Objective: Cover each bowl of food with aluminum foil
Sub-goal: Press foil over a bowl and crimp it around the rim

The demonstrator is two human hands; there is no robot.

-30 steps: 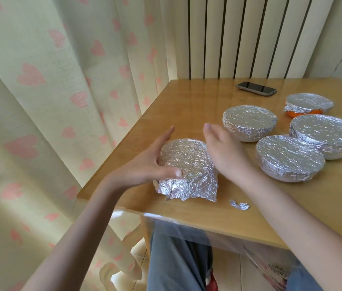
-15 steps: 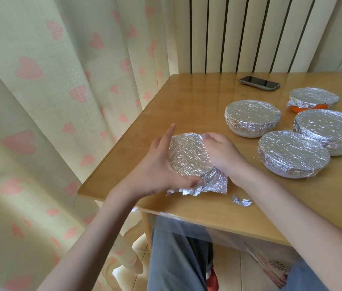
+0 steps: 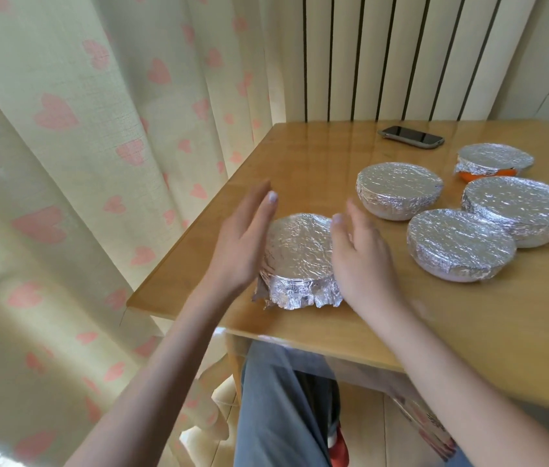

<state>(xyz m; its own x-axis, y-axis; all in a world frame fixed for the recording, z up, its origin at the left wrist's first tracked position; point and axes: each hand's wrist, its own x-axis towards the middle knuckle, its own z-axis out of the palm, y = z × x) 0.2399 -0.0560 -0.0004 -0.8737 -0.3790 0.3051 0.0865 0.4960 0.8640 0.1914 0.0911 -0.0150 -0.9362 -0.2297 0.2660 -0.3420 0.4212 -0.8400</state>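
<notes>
Sitting near front left corner of wooden table (image 3: 300, 156): foil-wrapped bowl (image 3: 298, 261), foil edge flaring loose at base. Flanking it, left hand (image 3: 242, 244) with fingers straight and spread, gripping nothing; contact with foil unclear. Right hand (image 3: 360, 257) likewise relaxed and empty, fingers extended beside bowl's right side. Resting further right, four more foil-covered bowls: white one (image 3: 397, 188), nearer one (image 3: 458, 247), large one (image 3: 522, 207), orange one (image 3: 492, 161). Lying beyond, black phone (image 3: 411, 136). Hanging at left, heart-print curtain (image 3: 81, 146).
</notes>
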